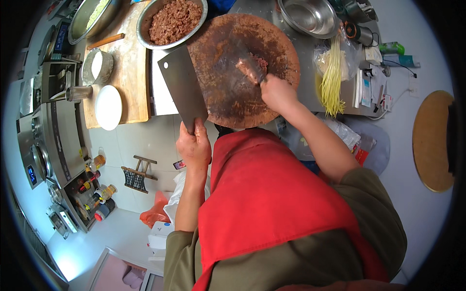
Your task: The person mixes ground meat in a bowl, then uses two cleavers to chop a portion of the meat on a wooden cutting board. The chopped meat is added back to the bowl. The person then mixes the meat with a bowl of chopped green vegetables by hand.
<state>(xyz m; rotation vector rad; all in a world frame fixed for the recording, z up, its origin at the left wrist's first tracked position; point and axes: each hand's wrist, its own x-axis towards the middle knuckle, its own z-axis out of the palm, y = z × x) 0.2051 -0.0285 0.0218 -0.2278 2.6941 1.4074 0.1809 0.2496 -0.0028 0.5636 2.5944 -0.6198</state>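
My left hand (194, 143) grips a broad cleaver (184, 85) near the handle end, its wide blade pointing up and away, beside the left edge of the round wooden chopping block (225, 91). On the right part of the block lies a small heap of minced meat (251, 68). My right hand (277, 92) is closed around the handle of a second blade (259, 72), which is blurred and seen almost edge-on at the meat. Beyond the block's upper left stands a metal bowl (141, 38) full of minced meat (174, 20).
At left, a floured wooden board (136, 80) bears a rolling pin (105, 41), a white plate (108, 107) and a metal cup (79, 93). An empty steel bowl (309, 16) stands at upper right, near yellow-green stalks (331, 80). Below left is a small folding stool (138, 174).
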